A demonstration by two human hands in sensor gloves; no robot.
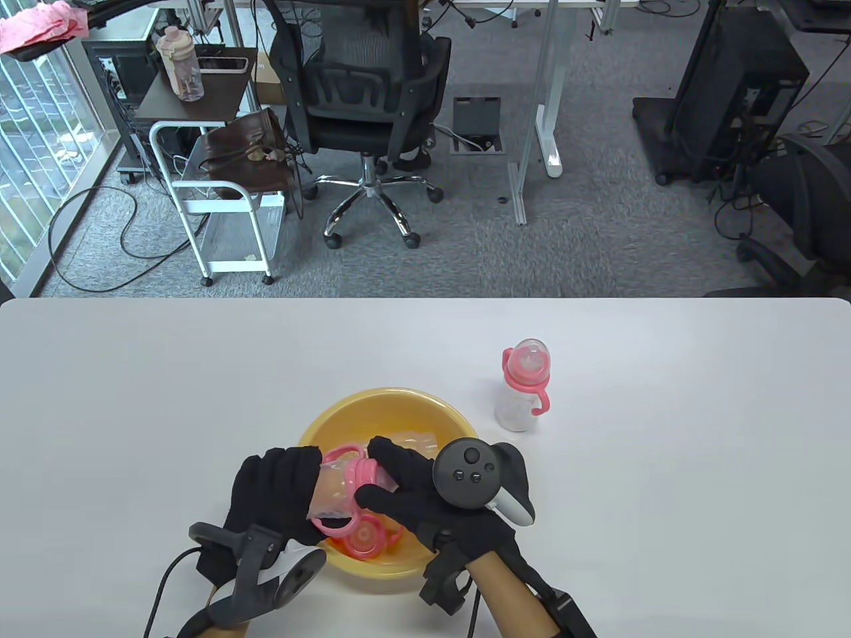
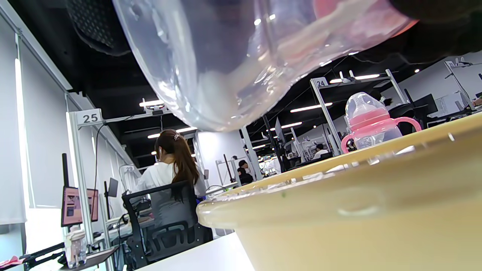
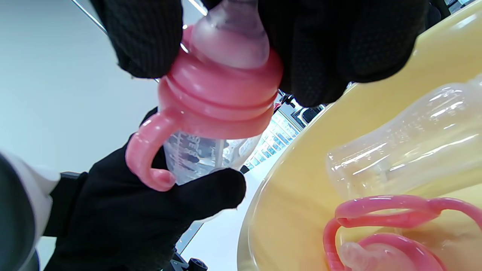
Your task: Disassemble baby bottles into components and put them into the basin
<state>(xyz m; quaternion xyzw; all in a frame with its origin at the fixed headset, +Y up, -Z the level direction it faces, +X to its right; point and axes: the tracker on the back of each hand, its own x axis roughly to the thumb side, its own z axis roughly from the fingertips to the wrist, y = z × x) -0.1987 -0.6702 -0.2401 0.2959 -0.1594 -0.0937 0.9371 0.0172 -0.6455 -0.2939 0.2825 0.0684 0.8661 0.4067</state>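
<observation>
Two gloved hands work a baby bottle [image 1: 336, 488] apart directly above the yellow basin [image 1: 399, 405] on the white worktop [image 1: 665, 498], a placement that lets any freed part drop straight in. The left hand [image 1: 279, 498] wraps its grip around the clear body, apparently to brace it, while the right hand [image 1: 425, 495] closes its grip over the pink collar [image 3: 222, 101] and the teat [image 3: 231, 41], the hold a twist-off would need. The bottle lies tilted, collar end toward the right hand, with both wrists angled inward over the basin's near rim. Already inside the basin are a clear bottle body [image 3: 406, 146] and a pink handled ring [image 3: 380, 222]. A second bottle [image 1: 524, 385], fully assembled, stands upright on the worktop just beyond the basin, to its right.
</observation>
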